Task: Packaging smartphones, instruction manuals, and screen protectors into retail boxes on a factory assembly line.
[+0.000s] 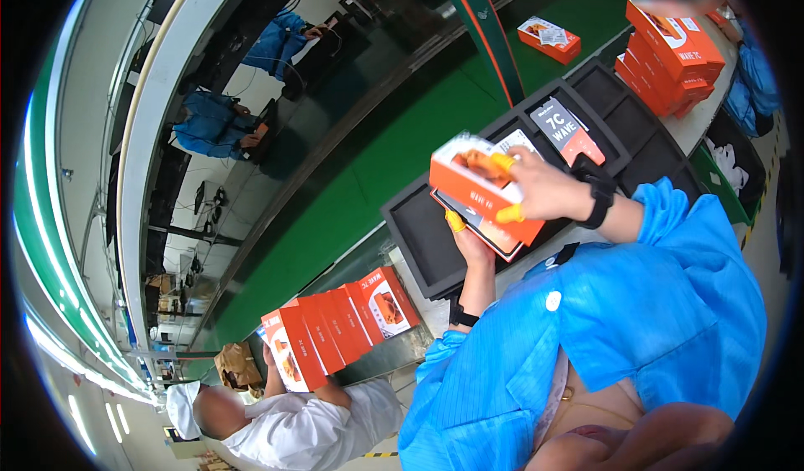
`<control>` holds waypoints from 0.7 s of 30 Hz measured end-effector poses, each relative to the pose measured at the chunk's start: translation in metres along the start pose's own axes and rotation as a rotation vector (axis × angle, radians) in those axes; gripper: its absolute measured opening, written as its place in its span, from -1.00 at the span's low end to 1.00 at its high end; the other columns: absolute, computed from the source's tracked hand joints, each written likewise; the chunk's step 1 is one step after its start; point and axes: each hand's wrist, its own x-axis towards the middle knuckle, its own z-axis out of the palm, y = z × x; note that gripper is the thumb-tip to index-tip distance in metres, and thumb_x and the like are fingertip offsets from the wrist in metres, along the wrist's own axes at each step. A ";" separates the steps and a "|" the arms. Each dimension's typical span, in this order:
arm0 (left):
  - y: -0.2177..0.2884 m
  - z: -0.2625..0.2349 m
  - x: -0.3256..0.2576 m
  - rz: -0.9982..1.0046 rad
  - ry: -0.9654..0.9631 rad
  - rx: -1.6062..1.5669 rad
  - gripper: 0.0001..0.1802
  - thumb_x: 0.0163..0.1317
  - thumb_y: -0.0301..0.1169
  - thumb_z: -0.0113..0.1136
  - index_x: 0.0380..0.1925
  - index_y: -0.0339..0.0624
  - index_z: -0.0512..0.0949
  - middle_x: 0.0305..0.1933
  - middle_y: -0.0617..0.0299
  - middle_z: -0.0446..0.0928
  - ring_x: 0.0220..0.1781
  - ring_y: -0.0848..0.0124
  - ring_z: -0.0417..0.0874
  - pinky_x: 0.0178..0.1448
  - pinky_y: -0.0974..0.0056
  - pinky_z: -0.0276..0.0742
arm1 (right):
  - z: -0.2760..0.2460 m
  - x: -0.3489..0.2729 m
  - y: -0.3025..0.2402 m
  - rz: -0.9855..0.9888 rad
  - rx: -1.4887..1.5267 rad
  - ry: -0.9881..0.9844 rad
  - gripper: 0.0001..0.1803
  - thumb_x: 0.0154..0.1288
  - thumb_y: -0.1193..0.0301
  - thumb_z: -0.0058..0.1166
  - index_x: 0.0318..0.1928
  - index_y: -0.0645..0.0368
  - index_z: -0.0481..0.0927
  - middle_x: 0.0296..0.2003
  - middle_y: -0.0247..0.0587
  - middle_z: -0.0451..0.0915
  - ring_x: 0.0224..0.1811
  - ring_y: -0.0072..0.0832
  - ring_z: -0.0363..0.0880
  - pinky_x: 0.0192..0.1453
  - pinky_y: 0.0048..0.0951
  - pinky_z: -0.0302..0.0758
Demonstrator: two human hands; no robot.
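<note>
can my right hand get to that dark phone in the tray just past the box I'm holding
Probably yes. The right hand sits on top of the orange box, and the dark phone lies uncovered in the black tray just beyond it, but the hand would have to let go first.

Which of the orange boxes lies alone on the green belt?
The single orange box at the top of the picture, flat on the green belt. The others are stacked at upper right, lined up by the co-worker, or in hand.

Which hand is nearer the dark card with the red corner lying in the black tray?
Right. The right hand grips the orange box's lid just below the dark card; the left hand supports the box from underneath, farther from it.
</note>
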 end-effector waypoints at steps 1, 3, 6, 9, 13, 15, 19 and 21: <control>0.002 0.011 -0.003 0.020 0.005 0.026 -0.51 0.47 -0.10 -0.24 0.26 -0.12 0.18 0.24 0.15 0.37 0.23 0.26 0.46 0.23 0.15 0.47 | 0.004 0.005 -0.008 0.045 -0.122 -0.055 -0.13 -0.08 0.00 0.33 0.15 0.33 0.40 0.24 0.24 0.12 0.24 0.09 0.21 0.28 -0.10 0.33; 0.000 0.012 -0.002 0.066 0.006 0.156 -0.46 0.49 -0.08 -0.33 0.34 -0.12 0.09 0.32 0.12 0.29 0.30 0.25 0.40 0.29 0.14 0.42 | 0.010 0.007 -0.020 0.098 -0.247 -0.139 -0.19 -0.01 -0.02 0.26 0.07 0.42 0.45 0.26 0.22 0.11 0.22 0.09 0.23 0.21 -0.13 0.41; 0.000 0.012 -0.001 0.122 0.001 0.201 -0.47 0.48 -0.11 -0.32 0.34 -0.12 0.09 0.34 0.11 0.24 0.31 0.24 0.39 0.34 0.13 0.37 | 0.009 0.005 -0.042 0.087 -0.375 -0.223 -0.22 0.01 -0.02 0.24 0.05 0.42 0.47 0.27 0.20 0.10 0.20 0.06 0.24 0.18 -0.14 0.44; 0.000 0.011 -0.001 0.164 -0.020 0.201 -0.48 0.48 -0.14 -0.31 0.34 -0.13 0.08 0.37 0.12 0.20 0.34 0.24 0.33 0.38 0.13 0.32 | 0.016 0.001 -0.045 0.054 -0.404 -0.172 -0.26 -0.01 0.01 0.24 0.00 0.42 0.50 0.28 0.22 0.10 0.20 0.11 0.23 0.15 -0.10 0.44; -0.008 -0.001 0.005 0.213 -0.073 0.212 -0.46 0.49 -0.14 -0.30 0.36 -0.14 0.06 0.37 0.13 0.19 0.37 0.25 0.29 0.41 0.12 0.27 | 0.021 -0.005 -0.047 -0.006 -0.451 -0.115 -0.26 -0.02 -0.01 0.24 -0.02 0.42 0.51 0.27 0.22 0.10 0.18 0.10 0.23 0.09 -0.08 0.45; -0.010 -0.007 0.007 0.222 -0.077 0.239 -0.45 0.48 -0.13 -0.30 0.36 -0.15 0.06 0.38 0.14 0.18 0.38 0.24 0.28 0.42 0.12 0.25 | 0.013 -0.007 -0.055 0.007 -0.436 -0.154 -0.27 -0.02 0.00 0.24 -0.02 0.40 0.52 0.27 0.20 0.11 0.17 0.07 0.24 0.07 -0.09 0.46; -0.003 0.004 -0.005 0.044 -0.032 0.004 -0.40 0.47 -0.04 -0.30 0.37 -0.13 0.06 0.41 0.14 0.15 0.38 0.21 0.28 0.42 0.11 0.24 | 0.011 -0.003 -0.057 0.031 -0.401 -0.180 -0.31 -0.03 0.04 0.24 -0.03 0.38 0.54 0.25 0.18 0.13 0.15 0.03 0.24 0.05 -0.12 0.46; 0.002 0.017 -0.009 0.028 -0.050 -0.044 -0.36 0.46 0.04 -0.36 0.37 -0.11 0.05 0.40 0.12 0.19 0.37 0.19 0.29 0.41 0.09 0.25 | 0.017 -0.003 -0.053 0.033 -0.429 -0.166 -0.34 -0.04 0.06 0.25 -0.05 0.38 0.55 0.24 0.18 0.14 0.14 0.01 0.24 0.03 -0.12 0.46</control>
